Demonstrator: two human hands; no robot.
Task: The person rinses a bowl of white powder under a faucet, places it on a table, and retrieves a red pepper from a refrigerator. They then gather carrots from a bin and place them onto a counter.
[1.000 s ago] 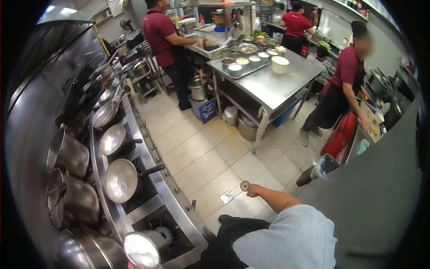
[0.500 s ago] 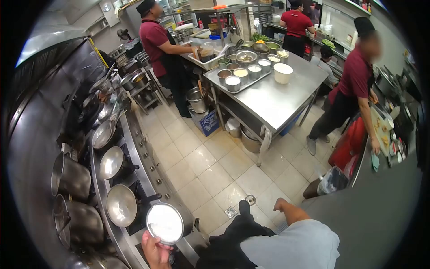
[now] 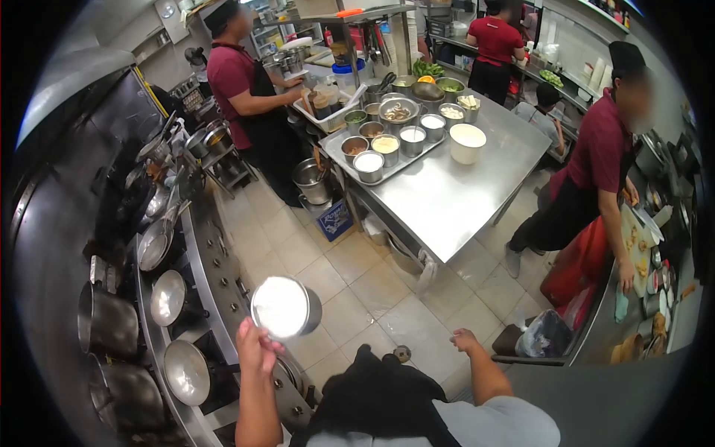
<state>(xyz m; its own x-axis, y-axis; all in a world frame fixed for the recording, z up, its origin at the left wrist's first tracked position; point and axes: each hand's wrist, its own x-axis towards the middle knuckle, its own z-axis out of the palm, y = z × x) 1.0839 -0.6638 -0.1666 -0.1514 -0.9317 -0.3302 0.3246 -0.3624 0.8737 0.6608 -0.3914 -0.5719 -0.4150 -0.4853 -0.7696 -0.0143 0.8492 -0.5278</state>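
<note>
My left hand (image 3: 258, 346) grips the rim of a round metal canister (image 3: 314, 307) that is full of something white (image 3: 281, 307). The canister is held up over the floor beside the stove edge, its mouth towards me. My right hand (image 3: 463, 340) hangs over the tiles on the other side of my apron, its fingers curled and nothing visible in them. Ahead stands a steel table (image 3: 491, 182) with a tray (image 3: 406, 173) of similar canisters holding ingredients. A white tub (image 3: 468, 145) stands beside that tray.
A stove (image 3: 195, 261) with pans (image 3: 186, 372) runs along the left, large pots (image 3: 108, 320) behind it. One person (image 3: 246, 97) works at the table's far left, another (image 3: 596, 149) at the right counter. A bin (image 3: 544, 334) and a blue crate (image 3: 334, 220) stand on the floor.
My left hand has carried the canister away from the stove, out over the floor. The view has shifted nearer the table, and my right arm has swung slightly.
</note>
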